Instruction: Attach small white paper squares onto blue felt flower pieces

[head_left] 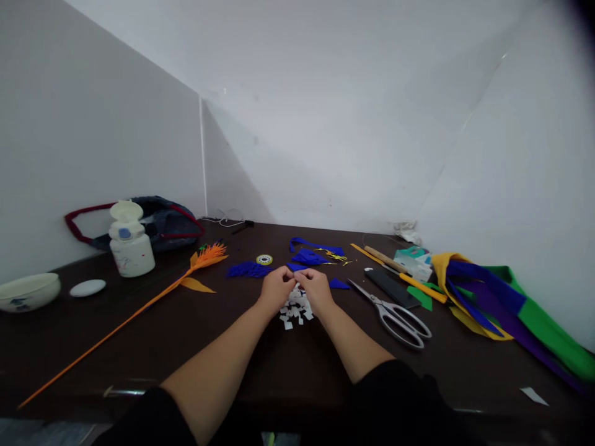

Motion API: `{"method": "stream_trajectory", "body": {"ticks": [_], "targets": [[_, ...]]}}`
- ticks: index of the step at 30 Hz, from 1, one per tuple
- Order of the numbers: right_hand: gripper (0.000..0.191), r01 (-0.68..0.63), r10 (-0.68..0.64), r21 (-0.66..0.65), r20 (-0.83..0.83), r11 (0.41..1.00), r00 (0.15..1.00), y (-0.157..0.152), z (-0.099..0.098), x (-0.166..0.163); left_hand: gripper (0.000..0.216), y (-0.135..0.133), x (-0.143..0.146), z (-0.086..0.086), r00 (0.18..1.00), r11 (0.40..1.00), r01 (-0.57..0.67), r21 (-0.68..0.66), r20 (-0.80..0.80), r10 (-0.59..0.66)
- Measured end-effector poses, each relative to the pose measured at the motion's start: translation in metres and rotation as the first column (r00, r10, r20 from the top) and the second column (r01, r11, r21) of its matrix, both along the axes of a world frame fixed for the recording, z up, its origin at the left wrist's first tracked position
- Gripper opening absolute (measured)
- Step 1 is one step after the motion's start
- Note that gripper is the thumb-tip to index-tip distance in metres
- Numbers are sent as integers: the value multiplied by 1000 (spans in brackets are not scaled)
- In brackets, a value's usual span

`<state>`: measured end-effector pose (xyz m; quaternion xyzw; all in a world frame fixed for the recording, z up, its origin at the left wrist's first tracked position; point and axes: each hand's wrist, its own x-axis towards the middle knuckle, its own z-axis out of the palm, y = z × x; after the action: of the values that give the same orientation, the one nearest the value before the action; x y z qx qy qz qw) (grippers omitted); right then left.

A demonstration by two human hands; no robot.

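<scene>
My left hand (pixel 277 288) and my right hand (pixel 315 288) meet at the middle of the table, fingertips pinched close together. At their tips shows a blue piece of fabric (pixel 295 267), mostly covered by the fingers. Small white scraps (pixel 296 305) lie in a heap just below and between my hands. Left of my left hand is a bunch of blue fringe (pixel 248 269), with a round yellow-and-white spool (pixel 264 259) behind it. Blue cut pieces (pixel 309 257) lie beyond my fingers, and a blue triangle (pixel 339 284) sits right of my right hand.
Scissors (pixel 395 314) lie open to the right, near a dark flat case (pixel 391 288), a yellow cutter (pixel 423 288) and coloured fabric (pixel 520 303). At left are an orange flower on a long stem (pixel 139 311), a white bottle (pixel 132 251) and a bowl (pixel 30 291).
</scene>
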<state>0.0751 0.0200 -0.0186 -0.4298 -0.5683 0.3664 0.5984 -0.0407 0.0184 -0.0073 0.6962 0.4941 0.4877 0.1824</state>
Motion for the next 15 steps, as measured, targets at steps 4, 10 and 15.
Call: {"method": "stream_trajectory", "body": {"ticks": [4, 10, 15], "targets": [[19, 11, -22, 62, 174, 998, 984, 3, -4, 6, 7, -2, -2, -1, 996, 999, -26, 36, -88, 29], [15, -7, -16, 75, 294, 997, 956, 5, -9, 12, 2, -8, -4, -1, 970, 995, -20, 97, -238, 42], [10, 30, -84, 141, 395, 990, 915, 0, -8, 14, 4, -12, -3, 0, 950, 994, -18, 110, -308, 51]]}}
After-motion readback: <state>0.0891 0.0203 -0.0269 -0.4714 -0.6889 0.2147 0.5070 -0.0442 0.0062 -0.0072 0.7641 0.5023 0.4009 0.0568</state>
